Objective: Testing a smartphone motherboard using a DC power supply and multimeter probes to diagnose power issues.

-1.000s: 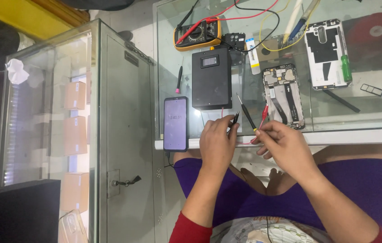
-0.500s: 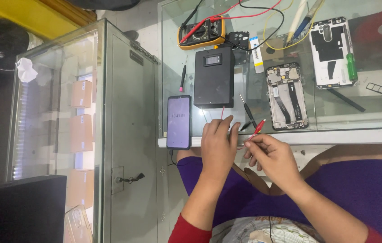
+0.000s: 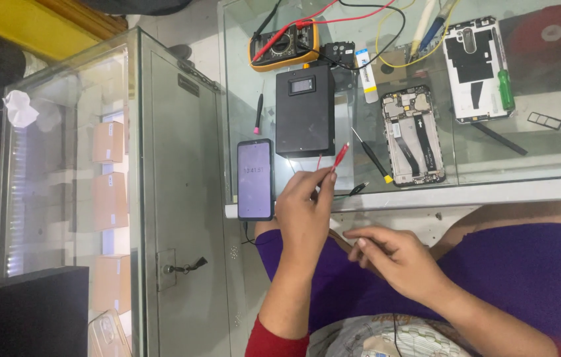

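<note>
Far left: a dark flat box corner at the bottom edge, and above it a glass display cabinet with a grey metal frame; brown cardboard boxes are stacked behind its pane, and a crumpled white tissue lies near its top left. A small metal latch handle sits on the cabinet door. Next right: a glass-topped workbench. At its front edge lies a black smartphone with a lit pale violet screen, overhanging the edge slightly. Just right of it stands a black rectangular box with a small display window, and beyond that a yellow-cased multimeter with red and black leads. The left hand is closed in a pinch, thumb and forefinger gripping a thin red-tipped probe clip that points up toward the black box's lower right corner; the clip's tip is just beside the box, contact not determinable. A small black clip lies at the bench edge just right of that hand. The right hand is below the bench over a purple garment, fingers curled loosely around something thin; what it grips cannot be told. Further right on the glass: a thin screwdriver with a yellow tip, an opened phone chassis with exposed board, a white phone back cover with a green-handled screwdriver beside it, and a small black tray frame.
</note>
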